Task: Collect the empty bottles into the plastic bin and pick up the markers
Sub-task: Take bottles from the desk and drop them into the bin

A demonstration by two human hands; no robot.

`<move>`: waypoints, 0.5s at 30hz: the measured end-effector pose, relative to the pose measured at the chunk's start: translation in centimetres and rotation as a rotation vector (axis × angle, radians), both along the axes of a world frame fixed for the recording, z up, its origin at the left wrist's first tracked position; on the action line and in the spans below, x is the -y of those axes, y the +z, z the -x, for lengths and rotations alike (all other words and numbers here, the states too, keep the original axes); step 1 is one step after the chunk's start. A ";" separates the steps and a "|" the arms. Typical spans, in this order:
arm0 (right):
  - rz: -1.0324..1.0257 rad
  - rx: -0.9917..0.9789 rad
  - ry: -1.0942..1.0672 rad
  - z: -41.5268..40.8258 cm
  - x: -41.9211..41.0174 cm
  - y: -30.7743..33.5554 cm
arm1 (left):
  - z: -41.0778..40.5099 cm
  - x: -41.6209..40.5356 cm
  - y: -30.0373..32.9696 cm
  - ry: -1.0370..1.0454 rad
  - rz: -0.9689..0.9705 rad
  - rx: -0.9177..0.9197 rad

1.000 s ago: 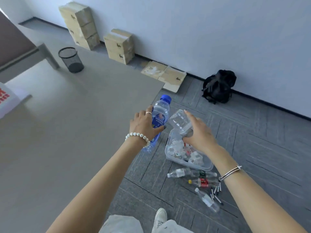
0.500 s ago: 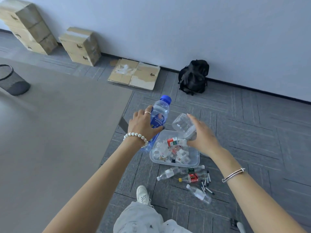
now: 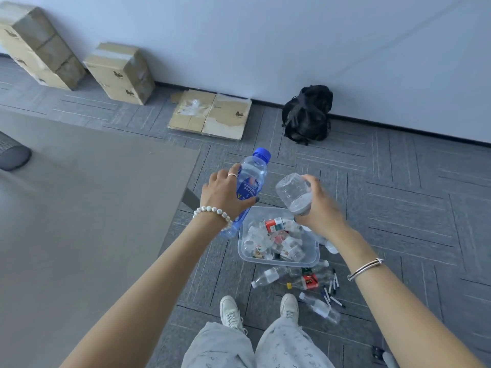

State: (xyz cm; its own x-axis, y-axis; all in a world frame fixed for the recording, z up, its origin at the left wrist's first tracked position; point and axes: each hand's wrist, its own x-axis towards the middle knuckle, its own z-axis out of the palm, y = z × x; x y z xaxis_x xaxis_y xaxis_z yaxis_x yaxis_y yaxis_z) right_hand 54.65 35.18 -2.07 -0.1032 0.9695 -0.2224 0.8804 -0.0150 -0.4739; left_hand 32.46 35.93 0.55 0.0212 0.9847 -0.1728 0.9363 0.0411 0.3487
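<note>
The grey table point(image 3: 79, 208) runs off the frame at nine o'clock. The clear plastic bin point(image 3: 313, 257) on the carpet holds a blurred heap, seemingly crushed bottles. The left hand point(image 3: 225, 193) grips a blue-capped bottle point(image 3: 251, 181); the right hand point(image 3: 322, 208) clasps a clear bottle point(image 3: 293, 193) above the bin. At five o'clock lie loose bottles point(image 3: 268, 276) and markers point(image 3: 332, 288).

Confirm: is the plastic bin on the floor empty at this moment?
No, the plastic bin already holds a pile of empty bottles, some with red labels.
</note>
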 end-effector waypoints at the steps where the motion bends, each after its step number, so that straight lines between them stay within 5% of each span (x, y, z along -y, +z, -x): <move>1: 0.011 -0.009 0.011 -0.1 -0.4 -0.1 | -0.2 -0.2 0.0 0.016 -0.001 -0.002; 15: 0.186 -0.052 0.173 -4.3 -4.1 -3.0 | -4.6 0.1 -1.0 0.216 0.068 -0.029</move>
State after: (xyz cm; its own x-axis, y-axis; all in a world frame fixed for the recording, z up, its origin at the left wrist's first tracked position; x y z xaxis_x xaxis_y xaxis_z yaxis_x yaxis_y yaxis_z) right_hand 59.00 39.23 -5.11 -0.2797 0.8792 -0.3857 0.8521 0.0422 -0.5217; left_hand 37.02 35.83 -0.42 -0.1949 0.9520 -0.2360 0.9128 0.2641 0.3116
